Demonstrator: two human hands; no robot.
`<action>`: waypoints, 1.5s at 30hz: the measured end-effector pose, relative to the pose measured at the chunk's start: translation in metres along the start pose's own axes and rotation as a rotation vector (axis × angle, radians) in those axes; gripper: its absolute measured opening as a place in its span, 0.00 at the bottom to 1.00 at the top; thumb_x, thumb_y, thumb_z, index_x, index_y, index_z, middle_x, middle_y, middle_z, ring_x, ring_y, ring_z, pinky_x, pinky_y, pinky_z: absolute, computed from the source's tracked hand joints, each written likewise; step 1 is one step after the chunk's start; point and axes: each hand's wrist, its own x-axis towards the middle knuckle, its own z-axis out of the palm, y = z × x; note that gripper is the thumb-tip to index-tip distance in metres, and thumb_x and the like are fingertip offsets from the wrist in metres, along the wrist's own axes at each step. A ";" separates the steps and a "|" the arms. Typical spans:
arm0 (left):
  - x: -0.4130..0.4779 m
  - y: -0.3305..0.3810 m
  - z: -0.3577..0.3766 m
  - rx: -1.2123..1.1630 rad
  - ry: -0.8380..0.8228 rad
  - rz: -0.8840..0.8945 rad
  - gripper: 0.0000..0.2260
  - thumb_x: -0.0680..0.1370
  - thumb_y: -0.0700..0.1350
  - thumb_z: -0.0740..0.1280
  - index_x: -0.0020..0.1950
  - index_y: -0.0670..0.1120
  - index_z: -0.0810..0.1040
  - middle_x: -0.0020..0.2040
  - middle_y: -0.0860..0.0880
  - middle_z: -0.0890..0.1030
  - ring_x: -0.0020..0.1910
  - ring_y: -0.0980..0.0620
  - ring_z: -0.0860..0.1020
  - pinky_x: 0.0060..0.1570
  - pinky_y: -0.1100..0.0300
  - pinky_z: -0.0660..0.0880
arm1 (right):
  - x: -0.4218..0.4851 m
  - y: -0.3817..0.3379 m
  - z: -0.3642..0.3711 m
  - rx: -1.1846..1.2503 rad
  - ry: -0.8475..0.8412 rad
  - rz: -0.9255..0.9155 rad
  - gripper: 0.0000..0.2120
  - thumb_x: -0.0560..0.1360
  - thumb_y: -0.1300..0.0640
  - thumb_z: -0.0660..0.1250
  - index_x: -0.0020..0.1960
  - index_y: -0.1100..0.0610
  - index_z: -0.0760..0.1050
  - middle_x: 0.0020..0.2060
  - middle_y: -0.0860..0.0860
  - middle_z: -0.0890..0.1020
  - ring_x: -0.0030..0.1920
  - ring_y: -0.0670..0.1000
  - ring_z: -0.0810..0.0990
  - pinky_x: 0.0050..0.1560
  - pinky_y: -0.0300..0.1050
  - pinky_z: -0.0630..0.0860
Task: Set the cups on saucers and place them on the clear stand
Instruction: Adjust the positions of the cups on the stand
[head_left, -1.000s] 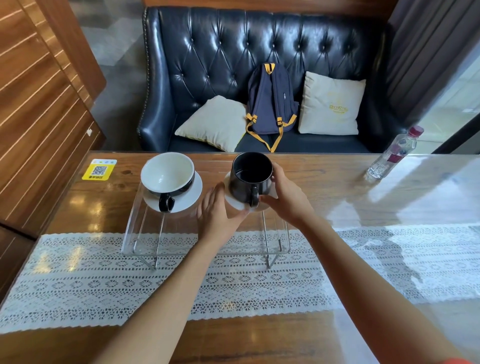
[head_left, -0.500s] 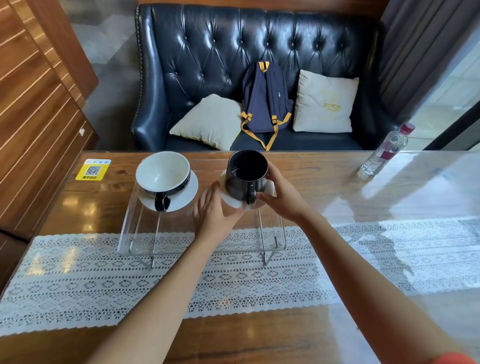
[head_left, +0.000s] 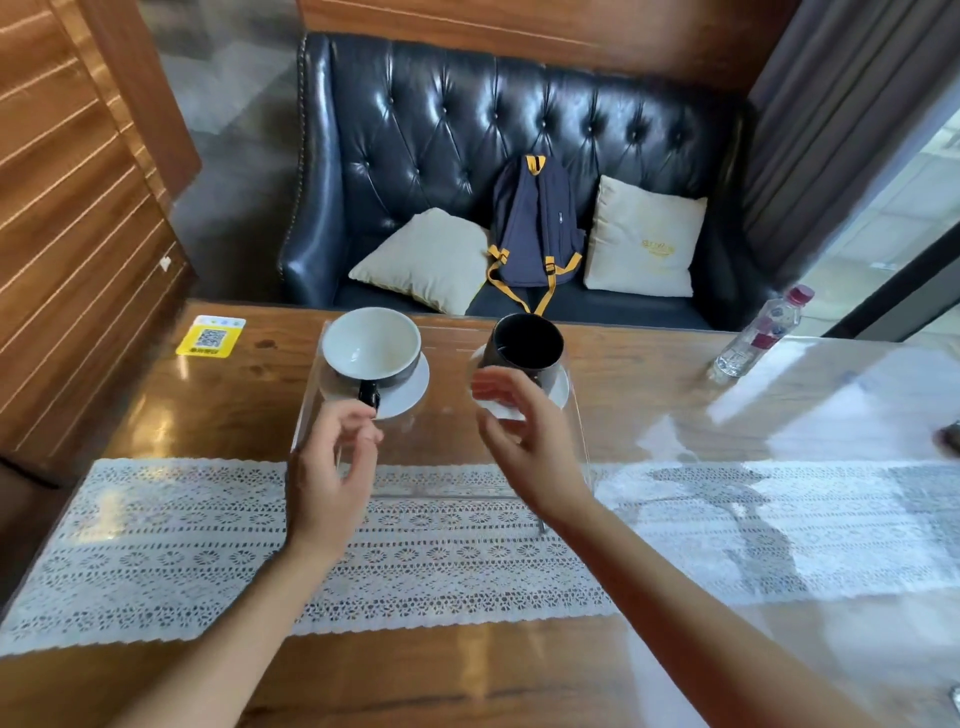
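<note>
A clear stand (head_left: 447, 395) sits on the table over a lace runner. On its left part a wide cup (head_left: 370, 343), white inside with a black handle, rests on a white saucer (head_left: 410, 387). On its right part a tall black cup (head_left: 527, 343) rests on another white saucer (head_left: 560, 388). My left hand (head_left: 332, 467) hovers empty in front of the wide cup, fingers apart. My right hand (head_left: 524, 441) is open just in front of the black cup, hiding its handle and part of its saucer, and holds nothing.
A white lace runner (head_left: 156, 551) crosses the wooden table (head_left: 467, 675). A plastic water bottle (head_left: 758, 332) stands at the far right, a yellow QR sticker (head_left: 210, 336) at the far left. Behind the table is a dark leather sofa (head_left: 467, 130) with cushions and a backpack (head_left: 535, 228).
Both hands have let go of the black cup and saucer and drawn back toward me; the cup now stands alone on the stand. The camera has shifted.
</note>
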 end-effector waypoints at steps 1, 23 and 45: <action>0.009 -0.005 -0.008 -0.007 0.056 -0.025 0.10 0.76 0.38 0.61 0.55 0.48 0.71 0.44 0.50 0.78 0.47 0.62 0.76 0.50 0.70 0.71 | 0.005 -0.003 0.014 -0.002 -0.050 0.028 0.19 0.74 0.65 0.63 0.64 0.58 0.71 0.59 0.52 0.79 0.60 0.44 0.76 0.52 0.34 0.77; 0.049 -0.076 -0.009 0.683 -0.155 -0.128 0.34 0.72 0.61 0.65 0.71 0.46 0.59 0.66 0.45 0.75 0.66 0.46 0.71 0.66 0.47 0.61 | 0.068 0.026 0.104 -0.227 0.002 0.207 0.41 0.62 0.48 0.74 0.71 0.49 0.60 0.62 0.51 0.78 0.62 0.57 0.74 0.58 0.59 0.74; 0.047 -0.079 -0.009 0.594 -0.133 -0.117 0.29 0.70 0.55 0.70 0.65 0.48 0.63 0.60 0.46 0.78 0.59 0.44 0.75 0.55 0.51 0.70 | 0.072 0.029 0.108 -0.236 0.006 0.287 0.42 0.61 0.51 0.75 0.70 0.46 0.57 0.64 0.49 0.75 0.65 0.58 0.69 0.58 0.57 0.74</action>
